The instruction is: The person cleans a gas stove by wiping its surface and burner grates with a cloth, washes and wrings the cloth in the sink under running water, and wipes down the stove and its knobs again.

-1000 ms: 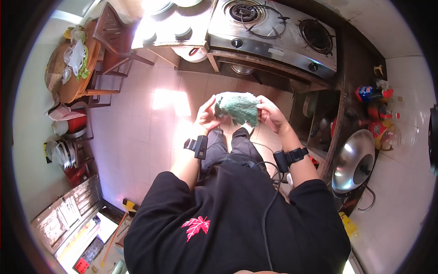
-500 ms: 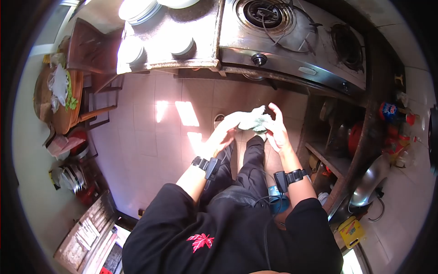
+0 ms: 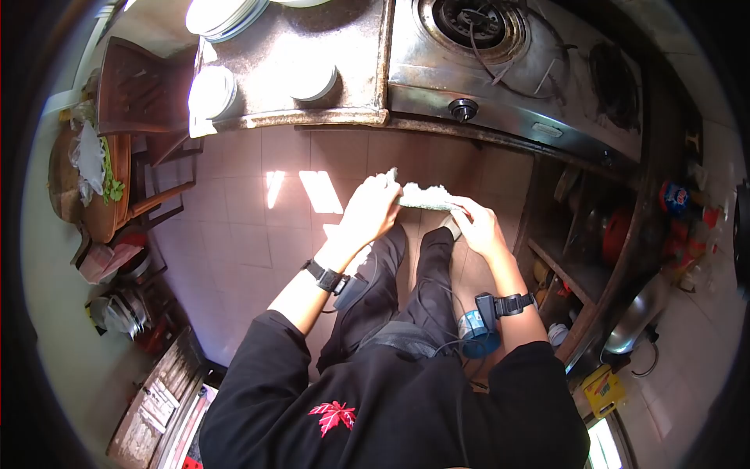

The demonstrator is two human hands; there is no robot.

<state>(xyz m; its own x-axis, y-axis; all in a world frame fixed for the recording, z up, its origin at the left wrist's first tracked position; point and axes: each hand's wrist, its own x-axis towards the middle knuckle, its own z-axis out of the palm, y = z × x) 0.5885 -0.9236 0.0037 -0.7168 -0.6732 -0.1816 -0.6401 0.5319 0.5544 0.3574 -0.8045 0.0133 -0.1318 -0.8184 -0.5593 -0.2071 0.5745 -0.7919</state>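
Note:
A pale greenish-white cloth (image 3: 424, 197) is stretched between my two hands, above the floor and in front of my legs. My left hand (image 3: 372, 209) is closed round one end, with a tip of the cloth poking out above the fingers. At the other end my right hand (image 3: 478, 225) pinches the cloth between thumb and fingers. Both hands are below the front edge of the gas stove (image 3: 500, 117) and apart from it. Each wrist wears a black strap with a small box.
Left of the stove is a counter (image 3: 289, 47) with stacked plates (image 3: 223, 17) and bowls (image 3: 212, 92). Open shelves (image 3: 574, 266) stand at the right, near a metal wok (image 3: 637, 316). A wooden chair (image 3: 144, 86) and round table (image 3: 113, 211) are at the left.
The cloth was bunched between my hands and is now pulled out lengthwise. My left hand has closed over its end; my right fingers, earlier spread, now pinch it.

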